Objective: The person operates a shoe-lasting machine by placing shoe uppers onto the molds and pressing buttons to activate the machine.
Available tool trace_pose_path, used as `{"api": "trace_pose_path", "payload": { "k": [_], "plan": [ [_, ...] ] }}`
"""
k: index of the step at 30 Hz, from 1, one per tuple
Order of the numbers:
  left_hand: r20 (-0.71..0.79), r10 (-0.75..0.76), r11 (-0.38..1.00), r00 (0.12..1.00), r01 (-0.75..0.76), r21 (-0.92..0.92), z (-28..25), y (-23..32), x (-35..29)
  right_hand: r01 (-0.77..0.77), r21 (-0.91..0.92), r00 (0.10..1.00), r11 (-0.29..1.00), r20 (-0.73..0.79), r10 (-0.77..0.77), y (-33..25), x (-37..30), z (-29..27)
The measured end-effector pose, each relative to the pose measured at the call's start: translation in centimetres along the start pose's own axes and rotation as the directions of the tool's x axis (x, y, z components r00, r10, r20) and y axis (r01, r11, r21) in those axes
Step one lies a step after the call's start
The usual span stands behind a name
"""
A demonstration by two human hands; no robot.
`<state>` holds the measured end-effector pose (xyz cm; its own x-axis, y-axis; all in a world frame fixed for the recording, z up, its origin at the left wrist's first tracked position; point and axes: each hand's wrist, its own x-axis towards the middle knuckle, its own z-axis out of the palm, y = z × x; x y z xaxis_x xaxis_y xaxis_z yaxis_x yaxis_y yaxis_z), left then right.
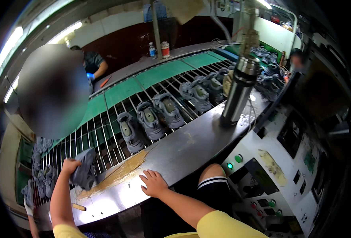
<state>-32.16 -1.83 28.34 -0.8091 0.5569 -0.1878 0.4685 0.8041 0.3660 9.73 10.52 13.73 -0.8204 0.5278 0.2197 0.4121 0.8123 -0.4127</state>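
My left hand is closed around one end of a grey shoe, raised and tipped at the near edge of the wire conveyor rack. My right hand rests palm down on the metal ledge, fingers spread, holding nothing. It lies beside a strip of brown tape stuck to that ledge. Beyond the hands, several grey shoes stand in pairs on the rack, the nearest being a single shoe with its opening upward.
A tall steel thermos stands on the ledge at right. A control panel with lit buttons flanks my right side. A yellow-handled tool lies near my left forearm. Co-workers are across the rack and at far left, where more shoes sit.
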Motion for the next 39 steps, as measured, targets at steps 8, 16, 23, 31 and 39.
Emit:
{"api": "trace_pose_path", "payload": {
  "k": [8, 16, 23, 31, 39],
  "plan": [
    [0.275, 0.468, -0.098, 0.84, 0.358, -0.928, 7.6, 0.9, -25.1, -0.169, 0.66, 0.956, 0.732, 0.291, -0.041, 0.1, -7.7, -3.4],
    [0.361, 0.783, -0.132, 0.507, 0.702, -0.7, 22.3, 19.1, -36.2, 0.004, 0.972, 0.986, -0.233, 0.035, 0.161, 6.0, -17.4, -8.4],
    [0.48, 0.829, 0.552, -0.288, 0.284, -0.784, 26.0, 34.4, -42.1, 0.467, 0.703, 0.882, -0.536, -0.411, 0.229, 5.1, -28.1, -30.5],
    [0.472, 0.882, 0.458, 0.002, -0.246, -0.854, 27.4, 35.7, -41.5, 0.766, 0.588, 0.041, 0.259, -0.446, 0.894, 7.9, -50.9, -35.7],
    [0.256, 0.711, 0.69, 0.655, -0.577, -0.437, 31.9, 21.4, -30.4, 0.153, 0.699, -0.343, 0.699, -0.626, 0.701, 14.9, -64.1, -49.6]
  ]
}}
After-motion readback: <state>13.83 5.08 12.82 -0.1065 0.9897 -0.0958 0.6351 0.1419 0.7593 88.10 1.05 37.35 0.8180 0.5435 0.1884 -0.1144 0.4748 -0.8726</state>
